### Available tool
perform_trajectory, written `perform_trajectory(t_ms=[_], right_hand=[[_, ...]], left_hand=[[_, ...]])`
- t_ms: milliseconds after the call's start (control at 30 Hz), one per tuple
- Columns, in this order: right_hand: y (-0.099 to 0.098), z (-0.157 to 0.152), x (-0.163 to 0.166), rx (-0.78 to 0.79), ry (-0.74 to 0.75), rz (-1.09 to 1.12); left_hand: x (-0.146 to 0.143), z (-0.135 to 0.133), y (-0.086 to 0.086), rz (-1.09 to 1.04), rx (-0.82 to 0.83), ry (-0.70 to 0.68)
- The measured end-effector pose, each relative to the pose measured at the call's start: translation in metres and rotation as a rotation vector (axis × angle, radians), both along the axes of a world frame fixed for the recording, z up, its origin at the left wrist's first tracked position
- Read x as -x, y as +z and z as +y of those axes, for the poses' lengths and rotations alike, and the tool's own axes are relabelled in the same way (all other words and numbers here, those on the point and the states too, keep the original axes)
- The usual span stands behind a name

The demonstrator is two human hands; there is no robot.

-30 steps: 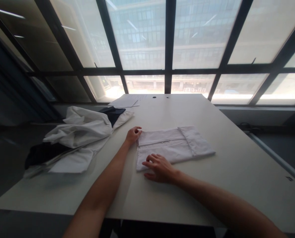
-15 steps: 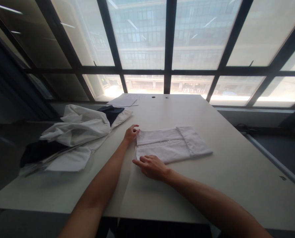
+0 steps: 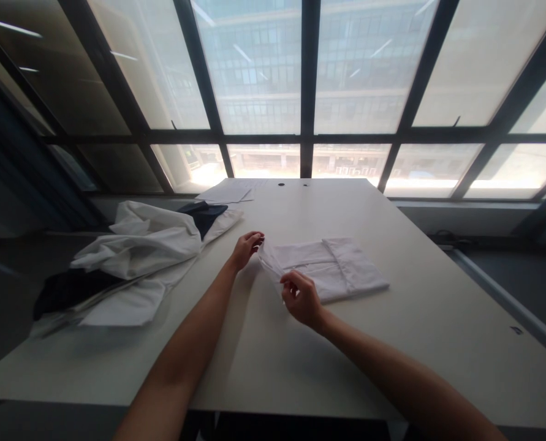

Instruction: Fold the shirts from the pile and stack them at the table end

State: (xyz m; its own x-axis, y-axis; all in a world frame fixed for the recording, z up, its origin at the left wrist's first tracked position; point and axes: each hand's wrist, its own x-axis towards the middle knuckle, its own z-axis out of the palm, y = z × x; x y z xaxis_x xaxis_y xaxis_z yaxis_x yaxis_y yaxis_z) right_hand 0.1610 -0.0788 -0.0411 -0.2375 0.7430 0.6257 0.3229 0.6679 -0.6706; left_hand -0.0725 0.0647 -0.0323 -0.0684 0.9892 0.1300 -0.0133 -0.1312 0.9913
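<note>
A white garment [image 3: 341, 267], folded into a flat rectangle, lies on the white table [image 3: 263, 361] in front of me. Its left end is raised off the tabletop. My left hand [image 3: 247, 248] pinches the far corner of that raised end. The near corner is gripped by my right hand [image 3: 303, 297], fingers curled in. Between the two hands the lifted edge slopes up from the table, while the right part of the garment, with a crosswise seam or fold, stays flat.
To the left, a loose pile of white cloth [image 3: 148, 236] lies with dark cloth [image 3: 77, 288] in it. Sheets of paper [image 3: 224, 194] rest at the table's far left. Large windows [image 3: 263, 67] rise behind the table. A grey pipe [image 3: 497, 294] runs beyond the right edge.
Both hands have taken hold of the garment's left end and lifted it. My right hand has moved right and up; my left hand has shifted slightly right.
</note>
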Motion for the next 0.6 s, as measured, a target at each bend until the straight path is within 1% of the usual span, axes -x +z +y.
perform_trajectory(t_ms=[133,233,333,433,500,600], right_hand=[[0.005,0.001,-0.029,0.1,-0.066,0.236],[0.003,-0.001,-0.054,0.179,-0.096,0.316],[-0.003,-0.006,-0.075,0.28,-0.129,0.333],[-0.009,-0.008,-0.088,0.369,-0.177,0.276],[-0.012,-0.007,-0.091,0.418,-0.215,0.209],[-0.011,-0.006,-0.093,0.468,-0.256,0.104]], left_hand=[[-0.038,0.008,0.013,-0.144,-0.046,-0.092],[-0.073,0.014,0.018,-0.171,-0.057,-0.145],[-0.106,0.021,0.016,-0.049,-0.034,-0.158],[-0.13,0.026,0.01,0.111,-0.016,-0.173],[-0.139,0.027,0.005,0.202,-0.006,-0.19],[-0.144,0.027,-0.001,0.299,-0.001,-0.206]])
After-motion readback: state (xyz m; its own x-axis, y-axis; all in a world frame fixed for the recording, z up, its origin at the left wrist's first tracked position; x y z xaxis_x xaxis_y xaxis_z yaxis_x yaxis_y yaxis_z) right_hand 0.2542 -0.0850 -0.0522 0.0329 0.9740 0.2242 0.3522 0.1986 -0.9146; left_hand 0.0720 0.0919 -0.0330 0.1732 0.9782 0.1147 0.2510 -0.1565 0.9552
